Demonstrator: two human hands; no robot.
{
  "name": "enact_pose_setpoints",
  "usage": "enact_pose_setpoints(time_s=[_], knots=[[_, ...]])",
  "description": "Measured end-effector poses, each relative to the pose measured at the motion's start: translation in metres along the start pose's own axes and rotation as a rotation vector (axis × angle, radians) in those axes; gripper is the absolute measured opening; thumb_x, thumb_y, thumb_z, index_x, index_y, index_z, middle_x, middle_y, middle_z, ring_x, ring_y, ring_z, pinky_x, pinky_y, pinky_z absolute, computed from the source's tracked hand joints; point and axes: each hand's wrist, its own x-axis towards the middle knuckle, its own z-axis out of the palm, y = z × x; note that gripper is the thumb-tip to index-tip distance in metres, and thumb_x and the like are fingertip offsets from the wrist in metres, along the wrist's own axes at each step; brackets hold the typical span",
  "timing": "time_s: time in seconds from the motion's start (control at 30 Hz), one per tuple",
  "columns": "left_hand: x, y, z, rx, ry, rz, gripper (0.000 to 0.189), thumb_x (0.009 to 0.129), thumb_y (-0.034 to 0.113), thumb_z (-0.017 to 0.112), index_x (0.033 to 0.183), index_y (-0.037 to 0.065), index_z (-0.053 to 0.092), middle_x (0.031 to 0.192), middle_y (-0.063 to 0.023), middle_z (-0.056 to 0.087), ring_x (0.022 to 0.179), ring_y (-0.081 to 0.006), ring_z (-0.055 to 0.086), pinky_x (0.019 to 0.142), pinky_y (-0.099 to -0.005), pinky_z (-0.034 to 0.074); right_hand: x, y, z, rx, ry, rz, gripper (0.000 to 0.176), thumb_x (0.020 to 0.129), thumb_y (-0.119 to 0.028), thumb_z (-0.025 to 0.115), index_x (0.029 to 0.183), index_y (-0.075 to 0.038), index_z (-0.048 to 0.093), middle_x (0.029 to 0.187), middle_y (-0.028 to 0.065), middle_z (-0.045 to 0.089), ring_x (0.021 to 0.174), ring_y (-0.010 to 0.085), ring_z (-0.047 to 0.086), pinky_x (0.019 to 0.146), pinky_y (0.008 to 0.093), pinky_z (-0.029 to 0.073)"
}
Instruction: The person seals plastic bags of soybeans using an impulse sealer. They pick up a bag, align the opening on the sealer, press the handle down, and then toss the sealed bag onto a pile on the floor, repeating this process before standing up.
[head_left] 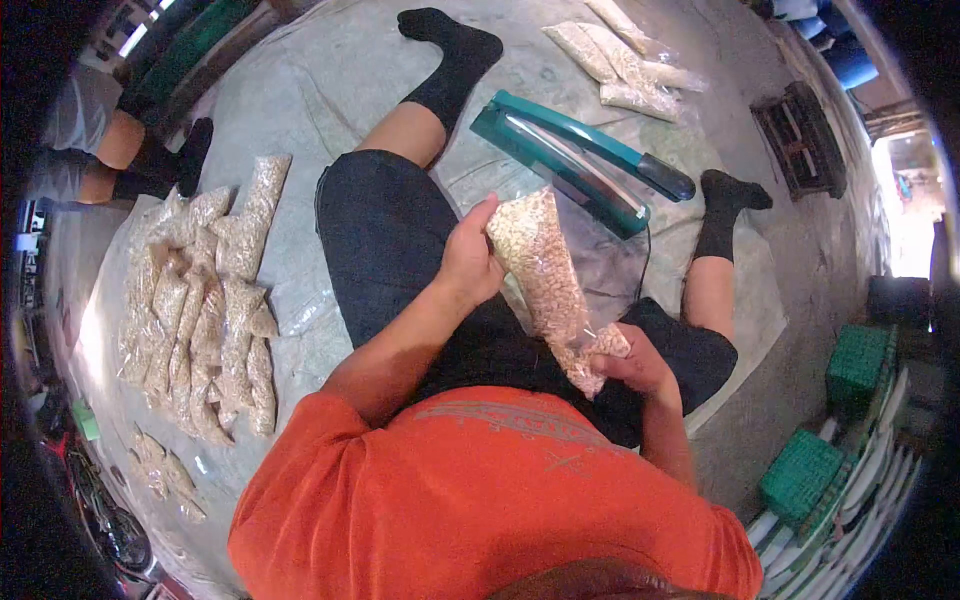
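Note:
A long clear plastic bag (548, 275) filled with pale, grain-like pieces lies slanted between my hands, above my lap. My left hand (475, 255) grips its upper left edge, fingers partly hidden behind the bag. At the lower right end, my right hand (635, 360) is closed around the bag. Just beyond the bag, a teal, long-armed tool (570, 155) with a black handle rests on the floor sheet between my legs.
Many similar filled bags (200, 310) are piled on the sheet (310, 110) at the left, more bags (625, 60) at the top right. Another person's legs (120, 150) show at the upper left. Green baskets (805, 478) and a dark crate (798, 140) stand at the right.

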Motion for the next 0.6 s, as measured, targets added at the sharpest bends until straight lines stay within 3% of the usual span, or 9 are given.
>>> enact_pose_setpoints(time_s=[0.07, 0.13, 0.2, 0.3, 0.37, 0.43, 0.5, 0.53, 0.6], knots=[[-0.002, 0.0, 0.002, 0.02, 0.02, 0.053, 0.051, 0.111, 0.036, 0.035, 0.131, -0.005, 0.057, 0.126, -0.0192, 0.067, 0.116, -0.0312, 0.066, 0.107, -0.0463, 0.048, 0.0, 0.007, -0.004, 0.004, -0.006, -0.01, 0.046, 0.085, -0.025, 0.079, 0.12, 0.002, 0.067, 0.108, 0.0071, 0.073, 0.095, 0.0162, 0.068, 0.087, 0.0328, 0.054], [-0.005, 0.003, -0.002, -0.009, 0.019, 0.045, 0.051, 0.111, 0.036, 0.034, 0.131, -0.005, 0.057, 0.127, -0.0193, 0.067, 0.117, -0.0313, 0.065, 0.108, -0.0466, 0.048, 0.001, 0.011, 0.0, 0.006, -0.017, -0.024, 0.047, 0.085, -0.026, 0.078, 0.121, 0.002, 0.067, 0.11, 0.0068, 0.074, 0.097, 0.0167, 0.069, 0.09, 0.0342, 0.054], [-0.011, 0.008, 0.003, -0.038, 0.017, 0.04, 0.052, 0.111, 0.036, 0.034, 0.132, -0.005, 0.057, 0.128, -0.0194, 0.066, 0.119, -0.0313, 0.065, 0.108, -0.0469, 0.048, 0.0, 0.004, 0.01, 0.095, 0.089, -0.063, 0.055, 0.08, -0.028, 0.082, 0.121, 0.005, 0.064, 0.108, 0.0084, 0.072, 0.093, 0.0172, 0.069, 0.083, 0.0312, 0.054], [-0.022, 0.005, 0.0, -0.164, -0.016, 0.076, 0.048, 0.111, 0.033, 0.037, 0.132, -0.005, 0.056, 0.129, -0.0187, 0.066, 0.119, -0.0306, 0.064, 0.107, -0.0464, 0.049, 0.001, -0.003, 0.012, 0.105, 0.052, -0.07, 0.066, 0.077, -0.035, 0.082, 0.125, 0.006, 0.062, 0.109, 0.0094, 0.072, 0.094, 0.0185, 0.07, 0.084, 0.0316, 0.054], [-0.019, -0.005, -0.027, 0.093, 0.037, 0.057, 0.042, 0.106, 0.024, 0.049, 0.136, -0.004, 0.056, 0.132, -0.0175, 0.065, 0.122, -0.0299, 0.064, 0.11, -0.0461, 0.047, 0.004, -0.011, 0.016, 0.079, 0.005, -0.073, 0.062, 0.077, -0.035, 0.081, 0.122, 0.004, 0.065, 0.11, 0.0091, 0.073, 0.096, 0.0186, 0.069, 0.087, 0.0333, 0.053], [-0.033, 0.004, -0.024, 0.096, 0.055, 0.115, 0.038, 0.103, 0.018, 0.054, 0.134, -0.003, 0.058, 0.127, -0.0163, 0.067, 0.117, -0.0296, 0.066, 0.107, -0.0456, 0.05, 0.01, -0.024, 0.021, 0.027, -0.075, -0.098, 0.06, 0.076, -0.038, 0.081, 0.118, 0.003, 0.068, 0.11, 0.0093, 0.073, 0.1, 0.019, 0.069, 0.091, 0.0353, 0.053], [-0.064, 0.044, -0.016, 0.124, 0.167, 0.212, 0.035, 0.095, 0.006, 0.063, 0.128, -0.003, 0.062, 0.119, -0.015, 0.072, 0.108, -0.0302, 0.069, 0.103, -0.0448, 0.053, 0.02, -0.038, 0.023, -0.058, -0.204, -0.118, 0.067, 0.077, -0.043, 0.082, 0.123, 0.003, 0.065, 0.11, 0.0099, 0.073, 0.102, 0.0194, 0.068, 0.093, 0.0352, 0.052], [-0.087, 0.071, -0.005, 0.122, 0.165, 0.369, 0.034, 0.094, 0.006, 0.063, 0.127, -0.002, 0.063, 0.119, -0.0152, 0.071, 0.108, -0.0306, 0.069, 0.101, -0.0453, 0.054, 0.024, -0.033, 0.023, -0.022, -0.2, -0.169, 0.078, 0.077, -0.048, 0.084, 0.132, 0.003, 0.06, 0.109, 0.0106, 0.073, 0.103, 0.021, 0.069, 0.096, 0.0368, 0.051], [-0.144, 0.13, -0.005, 0.111, 0.346, 0.679, 0.032, 0.096, 0.012, 0.064, 0.125, -0.001, 0.062, 0.12, -0.0155, 0.069, 0.107, -0.0301, 0.067, 0.1, -0.0428, 0.054, 0.028, -0.042, 0.019, -0.127, -0.174, -0.222, 0.079, 0.084, -0.055, 0.079, 0.134, 0.002, 0.056, 0.107, 0.0126, 0.073, 0.099, 0.0205, 0.069, 0.094, 0.037, 0.052]])
